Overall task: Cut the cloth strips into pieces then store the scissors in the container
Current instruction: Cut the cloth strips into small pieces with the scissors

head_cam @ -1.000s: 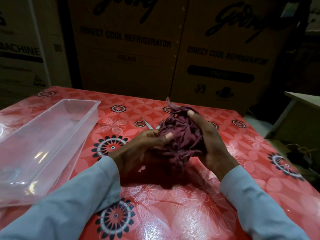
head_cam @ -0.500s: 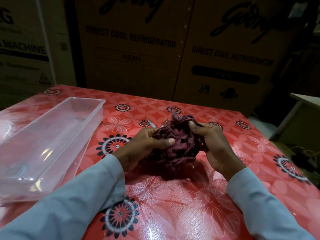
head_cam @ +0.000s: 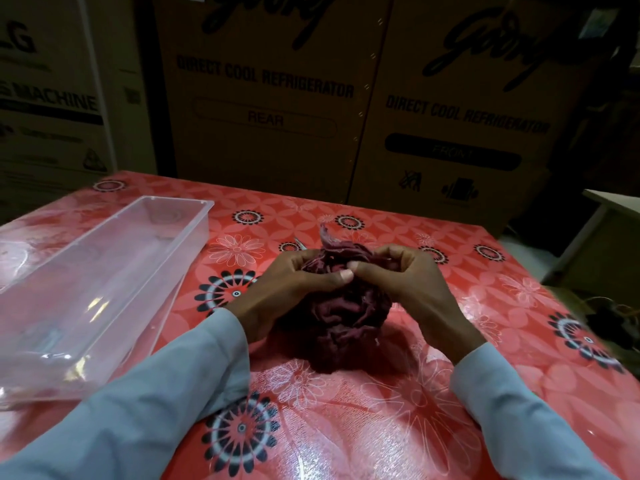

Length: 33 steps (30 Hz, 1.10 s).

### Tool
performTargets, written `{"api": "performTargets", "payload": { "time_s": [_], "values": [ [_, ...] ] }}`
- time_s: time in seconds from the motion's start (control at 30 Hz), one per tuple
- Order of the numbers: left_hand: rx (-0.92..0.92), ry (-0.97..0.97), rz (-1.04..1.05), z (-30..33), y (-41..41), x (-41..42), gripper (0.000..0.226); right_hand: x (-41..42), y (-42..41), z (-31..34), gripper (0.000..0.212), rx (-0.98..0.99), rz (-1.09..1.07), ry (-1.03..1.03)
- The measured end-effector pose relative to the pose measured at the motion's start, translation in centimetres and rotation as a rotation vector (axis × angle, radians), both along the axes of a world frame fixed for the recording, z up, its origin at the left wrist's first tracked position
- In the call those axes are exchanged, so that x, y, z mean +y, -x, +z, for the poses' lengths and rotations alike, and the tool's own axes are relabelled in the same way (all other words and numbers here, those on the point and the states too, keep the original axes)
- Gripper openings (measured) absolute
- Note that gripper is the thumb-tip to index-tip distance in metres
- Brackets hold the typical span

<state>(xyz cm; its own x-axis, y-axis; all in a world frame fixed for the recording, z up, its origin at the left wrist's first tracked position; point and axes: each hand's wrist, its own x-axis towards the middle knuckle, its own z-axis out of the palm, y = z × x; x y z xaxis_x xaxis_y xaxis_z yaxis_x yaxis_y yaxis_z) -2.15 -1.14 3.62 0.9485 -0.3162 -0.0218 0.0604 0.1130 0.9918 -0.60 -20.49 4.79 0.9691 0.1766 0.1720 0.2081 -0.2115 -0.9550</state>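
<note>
Head view: my left hand (head_cam: 277,289) and right hand (head_cam: 408,285) curl fingers (head_cam: 341,274) round the cloth strips (head_cam: 346,313). At twelve o'clock, boxes (head_cam: 270,98) read "DIRECT COOL REFRIGERATOR".

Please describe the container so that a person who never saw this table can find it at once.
On the red floral tablecloth, look at the person's left side. There stands a long, rectangular plastic container, left of the maroon cloth bundle. It alone is transparent.

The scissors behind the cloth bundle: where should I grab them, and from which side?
Only the metal tips of the scissors show, just past the left hand and behind the cloth bundle; the handles are hidden. Probably set the bundle aside first, then come from above and take the handle end, not the points.
</note>
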Motion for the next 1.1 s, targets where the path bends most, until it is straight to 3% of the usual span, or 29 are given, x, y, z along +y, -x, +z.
{"api": "performTargets", "payload": {
  "time_s": [0.17, 0.23, 0.37, 0.53, 0.73, 0.83, 0.97, 1.1],
  "values": [
    [-0.075, -0.006, 0.062, -0.2, 0.1, -0.7, 0.026, 0.1, -0.3, -0.4, 0.009, -0.423, -0.098, 0.316],
    [-0.118, -0.029, 0.070, -0.3, 0.1, -0.8, 0.025, 0.1, -0.5, -0.6, 0.015, -0.604, -0.095, 0.494],
    [-0.199, -0.060, 0.086, -0.3, -0.2, -1.0, 0.020, 0.0, -0.8, -0.8, 0.025, -0.682, -0.132, 0.668],
    [-0.258, -0.022, 0.010, 0.2, 0.0, -1.2, 0.017, -0.2, -1.3, -0.3, 0.029, -0.610, -0.207, 0.586],
    [-0.253, -0.013, -0.048, 0.1, 0.4, -1.8, 0.009, -1.0, -1.6, -0.2, 0.036, -0.166, -0.220, 0.082],
    [-0.216, -0.036, 0.012, -0.1, 0.1, -1.7, 0.012, -1.3, -1.0, 0.0, 0.006, -0.145, -0.098, 0.095],
    [-0.223, -0.010, 0.012, -0.1, 0.1, -1.4, 0.014, -1.0, -0.9, -0.2, 0.006, -0.139, 0.013, 0.134],
    [-0.223, -0.038, 0.026, -0.2, -0.5, -1.3, 0.013, -1.6, -1.0, 0.8, 0.018, 0.003, -0.002, -0.046]
  ]
}}
